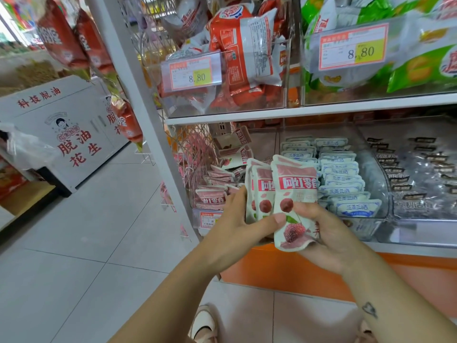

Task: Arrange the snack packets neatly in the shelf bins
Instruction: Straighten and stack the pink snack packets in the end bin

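While blue-white packets (341, 169) fill the bin (373, 184) beyond the right hand (329, 233), loose pink packets (212, 196) behind the left hand (235, 229), both hands gripping an upright pink bunch (294, 184).

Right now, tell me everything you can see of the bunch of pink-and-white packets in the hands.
The pink-and-white packets are a small bunch of glossy, crinkled plastic pouches, held upright and slightly fanned, fronts toward the camera. Each shows a pink top, a red band with white characters, and red berry pictures on white. The left hand grips them from the left, thumb across the front; the right hand cups the right side and bottom. They are held before the lower bin of matching packets.
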The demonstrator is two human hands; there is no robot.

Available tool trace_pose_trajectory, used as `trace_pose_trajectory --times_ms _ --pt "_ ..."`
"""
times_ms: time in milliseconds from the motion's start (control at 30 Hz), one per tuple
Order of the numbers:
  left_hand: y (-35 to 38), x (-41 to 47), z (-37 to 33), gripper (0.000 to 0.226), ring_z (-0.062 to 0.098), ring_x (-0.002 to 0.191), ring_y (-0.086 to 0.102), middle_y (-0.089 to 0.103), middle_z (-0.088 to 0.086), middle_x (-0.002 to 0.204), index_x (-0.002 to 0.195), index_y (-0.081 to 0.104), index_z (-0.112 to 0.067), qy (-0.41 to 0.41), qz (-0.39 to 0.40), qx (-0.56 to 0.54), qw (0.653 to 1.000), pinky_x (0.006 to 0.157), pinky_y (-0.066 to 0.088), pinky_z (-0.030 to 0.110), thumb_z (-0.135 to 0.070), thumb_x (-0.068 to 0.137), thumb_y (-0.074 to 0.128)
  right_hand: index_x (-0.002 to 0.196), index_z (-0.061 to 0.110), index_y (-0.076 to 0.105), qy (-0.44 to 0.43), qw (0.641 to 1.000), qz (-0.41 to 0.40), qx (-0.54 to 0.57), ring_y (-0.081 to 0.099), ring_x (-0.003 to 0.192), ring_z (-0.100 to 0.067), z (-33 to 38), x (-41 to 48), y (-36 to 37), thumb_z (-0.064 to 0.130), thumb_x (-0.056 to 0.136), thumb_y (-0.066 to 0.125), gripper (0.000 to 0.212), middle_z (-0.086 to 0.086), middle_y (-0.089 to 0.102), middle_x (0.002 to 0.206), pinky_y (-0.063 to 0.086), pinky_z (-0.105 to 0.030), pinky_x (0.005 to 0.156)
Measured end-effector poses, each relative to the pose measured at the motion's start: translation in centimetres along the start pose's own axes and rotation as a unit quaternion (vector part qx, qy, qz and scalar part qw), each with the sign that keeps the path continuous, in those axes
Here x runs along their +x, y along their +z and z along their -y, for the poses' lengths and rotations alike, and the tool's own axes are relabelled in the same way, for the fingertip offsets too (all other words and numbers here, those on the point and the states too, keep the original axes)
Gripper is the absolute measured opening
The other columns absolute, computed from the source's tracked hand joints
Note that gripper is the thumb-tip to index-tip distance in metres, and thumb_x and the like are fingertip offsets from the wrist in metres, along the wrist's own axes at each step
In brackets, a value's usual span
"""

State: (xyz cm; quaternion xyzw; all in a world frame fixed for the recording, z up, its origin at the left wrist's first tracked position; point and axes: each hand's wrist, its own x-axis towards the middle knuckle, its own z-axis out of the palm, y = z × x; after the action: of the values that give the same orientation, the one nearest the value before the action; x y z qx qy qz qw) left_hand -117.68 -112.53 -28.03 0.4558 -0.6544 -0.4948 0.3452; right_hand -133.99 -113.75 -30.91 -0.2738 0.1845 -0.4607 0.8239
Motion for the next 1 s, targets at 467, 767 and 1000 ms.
trace_pose_trajectory --times_ms 467,767,1000 --pt "-0.2 6.5 -1.9 0.070 0.015 0.120 0.028 0.036 -0.002 0.120 0.146 0.016 -0.045 -0.036 0.140 0.311 0.939 0.113 0.021 0.035 -0.075 0.083 0.017 0.087 0.016 0.077 0.011 0.988 -0.074 -0.137 0.070 0.089 -0.023 5.0 2.1 -1.8 0.034 0.031 0.093 0.061 -0.010 0.073 0.097 0.057 -0.038 0.077" --pt "-8.7 15.3 0.8 0.023 -0.001 0.089 0.059 0.067 -0.008 0.107 0.115 0.066 -0.021 -0.037 0.020 0.332 0.942 0.066 0.035 -0.007 -0.023 0.095 0.056 0.089 0.019 0.073 -0.071 0.980 -0.169 -0.077 0.069 0.090 -0.027 7.8 5.4 -3.5 0.027 0.066 0.069 0.024 -0.008 0.073 0.098 0.055 -0.040 0.076" --pt "-6.9 23.3 3.0 0.035 0.004 0.089 0.051 0.064 -0.003 0.122 0.128 0.060 -0.019 -0.057 0.207 0.487 0.847 0.074 0.038 0.010 -0.013 0.093 0.055 0.084 0.021 0.077 -0.072 0.979 -0.165 -0.095 0.071 0.091 -0.022 7.6 6.4 -4.4 0.036 0.031 0.093 0.057 -0.008 0.072 0.104 0.056 -0.027 0.063"
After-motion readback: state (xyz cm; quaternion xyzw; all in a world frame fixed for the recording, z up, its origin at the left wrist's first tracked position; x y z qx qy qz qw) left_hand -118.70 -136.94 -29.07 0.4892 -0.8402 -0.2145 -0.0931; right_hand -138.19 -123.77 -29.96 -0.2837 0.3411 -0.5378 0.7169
